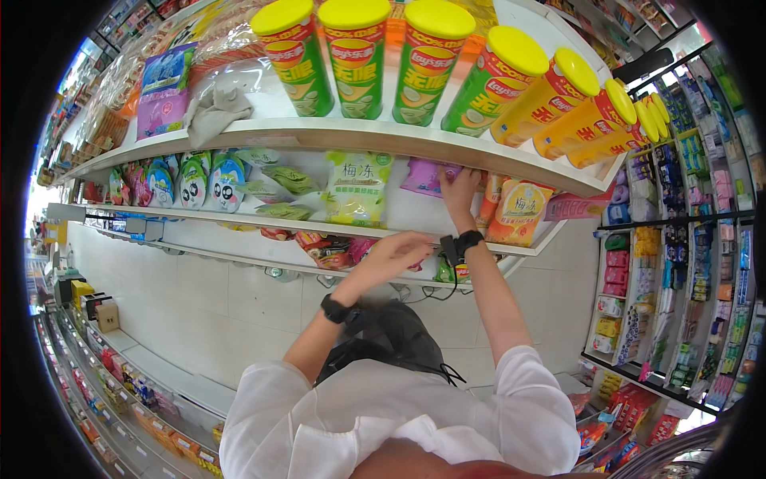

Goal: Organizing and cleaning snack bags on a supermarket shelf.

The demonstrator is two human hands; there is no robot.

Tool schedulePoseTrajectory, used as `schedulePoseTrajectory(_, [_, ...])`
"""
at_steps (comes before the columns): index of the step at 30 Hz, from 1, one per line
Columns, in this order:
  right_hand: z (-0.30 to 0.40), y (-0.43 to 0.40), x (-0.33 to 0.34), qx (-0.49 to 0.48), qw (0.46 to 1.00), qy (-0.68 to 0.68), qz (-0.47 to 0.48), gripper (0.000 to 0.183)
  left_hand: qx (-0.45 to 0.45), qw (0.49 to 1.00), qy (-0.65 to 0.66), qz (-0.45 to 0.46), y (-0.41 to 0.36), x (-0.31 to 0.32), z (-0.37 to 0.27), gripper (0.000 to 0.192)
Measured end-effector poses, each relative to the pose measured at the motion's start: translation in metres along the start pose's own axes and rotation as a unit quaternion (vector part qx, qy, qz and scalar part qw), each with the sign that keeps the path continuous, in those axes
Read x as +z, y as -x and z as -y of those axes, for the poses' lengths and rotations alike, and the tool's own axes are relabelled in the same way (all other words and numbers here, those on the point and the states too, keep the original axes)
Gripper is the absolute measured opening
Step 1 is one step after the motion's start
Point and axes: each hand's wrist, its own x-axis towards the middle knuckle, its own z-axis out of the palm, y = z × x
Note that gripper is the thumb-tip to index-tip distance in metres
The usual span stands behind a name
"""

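My right hand (458,194) reaches into the middle shelf (413,212), its fingers on the right end of a purple snack packet (423,176) that lies at the back under the upper shelf. Part of the packet's right end is hidden behind the fingers. My left hand (397,256) hovers in front of that shelf's edge, holding nothing, slightly blurred. To the left of the purple packet stands a green bag of plum jelly (357,190). An orange bag of plum jelly (518,212) leans to the right of my right hand.
Lay's chip canisters (431,66) line the upper shelf (335,133). A grey cloth (216,112) hangs over its edge beside a blue and purple packet (165,91). Green packets (281,185) and character-faced pouches (227,179) fill the middle shelf's left. Stocked racks (670,239) stand right.
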Motion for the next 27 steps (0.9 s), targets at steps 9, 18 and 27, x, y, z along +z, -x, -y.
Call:
schedulePoseTrajectory(9, [0.033,0.053,-0.014,-0.147,0.976,0.078,0.14,0.05,0.103,0.99,0.029,-0.093,0.103,-0.036,-0.077,0.03])
schedulePoseTrajectory(18, [0.056,0.148,-0.081,0.093,0.973,-0.155,0.145,0.04,0.193,0.968,0.078,-0.138,0.197,-0.076,-0.101,0.017])
schedulePoseTrajectory(27, [0.006,0.312,-0.215,0.456,0.802,-0.383,0.038,0.035,0.136,0.956,0.044,-0.256,0.21,-0.148,-0.045,0.031])
